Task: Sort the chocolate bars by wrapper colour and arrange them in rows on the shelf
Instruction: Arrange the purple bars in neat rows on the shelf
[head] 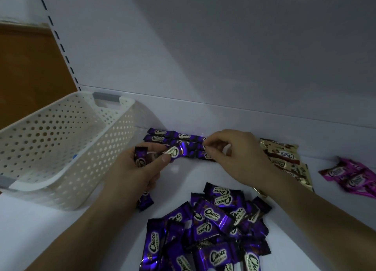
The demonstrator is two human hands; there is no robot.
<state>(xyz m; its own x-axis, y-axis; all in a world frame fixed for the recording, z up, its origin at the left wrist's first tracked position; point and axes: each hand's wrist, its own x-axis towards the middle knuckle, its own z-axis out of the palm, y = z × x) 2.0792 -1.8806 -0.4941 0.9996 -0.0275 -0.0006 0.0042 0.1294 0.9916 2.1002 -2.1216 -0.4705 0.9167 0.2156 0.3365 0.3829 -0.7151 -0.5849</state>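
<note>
1. Head view, far left: white perforated plastic basket with grey handle strips, standing on the white shelf close to its back edge.
2. Just right of the basket, along the back of the shelf: rows of purple foil-wrapped chocolate bars marked "Choco", laid end to end, one row touching the next.
3. Left hand, just in front of those rows: grip closed round a bunch of the same purple bars. One bar sticks up out of the fist. Another, the tilted bar, sits pinched under the thumb with its free end over the rows. A third end pokes out below the palm.
4. Right hand, at the right end of the rows: fingers curled, fingertips touching the bar ends there. Cannot tell whether this grip pinches a bar or only presses on it.
5. Near the front of the shelf, between the two forearms: loose heap of purple bars, piled crosswise over one another, apart from the rows.
6. Right of the right hand: gold-and-brown wrapped bars, lying side by side, partly hidden behind the wrist.
7. Further right, apart from the gold ones: magenta wrapped bars, blurred at the frame's edge.
8. Behind everything: plain white back panel, with a slotted upright at its left side and an orange-brown surface beyond that.
</note>
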